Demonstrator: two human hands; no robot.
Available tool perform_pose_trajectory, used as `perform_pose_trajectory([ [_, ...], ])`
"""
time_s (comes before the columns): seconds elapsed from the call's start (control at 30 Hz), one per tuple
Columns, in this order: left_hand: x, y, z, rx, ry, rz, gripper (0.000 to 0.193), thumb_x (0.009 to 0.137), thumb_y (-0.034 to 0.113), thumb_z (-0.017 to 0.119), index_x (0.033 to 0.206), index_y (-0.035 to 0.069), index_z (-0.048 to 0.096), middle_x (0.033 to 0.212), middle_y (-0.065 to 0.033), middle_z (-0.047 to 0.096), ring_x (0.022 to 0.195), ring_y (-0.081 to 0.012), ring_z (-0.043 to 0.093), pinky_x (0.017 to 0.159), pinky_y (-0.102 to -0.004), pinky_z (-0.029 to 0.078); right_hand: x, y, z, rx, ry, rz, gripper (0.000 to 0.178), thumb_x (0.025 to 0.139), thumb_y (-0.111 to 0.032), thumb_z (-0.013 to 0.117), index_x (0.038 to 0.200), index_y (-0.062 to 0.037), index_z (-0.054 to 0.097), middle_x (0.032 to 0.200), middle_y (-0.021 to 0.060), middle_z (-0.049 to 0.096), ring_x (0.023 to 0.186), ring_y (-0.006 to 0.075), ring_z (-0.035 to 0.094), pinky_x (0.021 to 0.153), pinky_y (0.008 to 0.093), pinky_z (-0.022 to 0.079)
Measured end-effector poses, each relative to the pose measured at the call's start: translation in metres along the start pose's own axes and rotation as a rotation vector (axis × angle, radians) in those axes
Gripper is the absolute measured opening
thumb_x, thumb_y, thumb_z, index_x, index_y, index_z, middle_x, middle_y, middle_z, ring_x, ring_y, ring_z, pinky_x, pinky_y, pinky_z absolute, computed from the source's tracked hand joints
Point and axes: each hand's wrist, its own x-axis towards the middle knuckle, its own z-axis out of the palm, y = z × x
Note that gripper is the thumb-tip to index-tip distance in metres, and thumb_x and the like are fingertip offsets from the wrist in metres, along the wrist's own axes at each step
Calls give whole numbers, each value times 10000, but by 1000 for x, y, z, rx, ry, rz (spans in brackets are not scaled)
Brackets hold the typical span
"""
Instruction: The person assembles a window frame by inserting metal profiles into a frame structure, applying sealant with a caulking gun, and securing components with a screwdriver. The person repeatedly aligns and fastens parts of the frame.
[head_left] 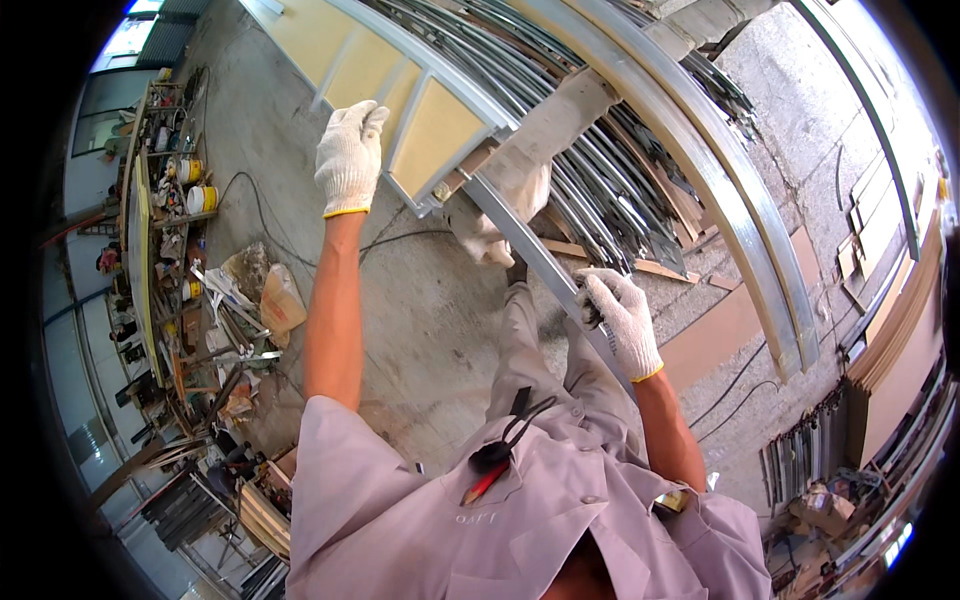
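Note:
My left hand [350,162], in a white knit glove with a yellow cuff, is raised beside a long metal frame with pale yellow panels [434,134]. Its fingers are curled together, and whatever lies inside them is hidden. My right hand [622,318], gloved alike, closes at the edge of a long grey metal bar [528,246]. Something dark shows under its fingers, too small to name. The bar slants from the frame's near corner down past my right hand toward my body. The frame's near end rests by a cloth-wrapped support [560,118].
Many thin metal tubes [590,190] lie stacked beyond the frame. Two long silver channels [715,180] cross above them at the right. Shelves with buckets [200,199] and scrap line the left. A cable [262,215] runs over the concrete floor. Stacked boards [895,340] stand at the far right.

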Motion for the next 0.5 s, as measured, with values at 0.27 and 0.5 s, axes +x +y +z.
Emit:
perform_pose_trajectory([
  [0.27,-24,7,-10,-106,104,-141,251,945,274,741,1095,74,742,1061,-132,716,900,-298,714,804,-385,567,-4,4,-4,-38,-12,37,309,1065,-247,579,1181,12,699,822,-9,623,713,60,556,653,235,464],
  [0.5,22,-61,-21,-1,179,-198,277,951,299,723,1136,93,744,1108,-113,720,966,-290,705,854,-398,566,5,14,-1,-209,36,12,289,1064,-212,575,1181,25,693,826,-3,618,696,63,539,637,241,458],
])
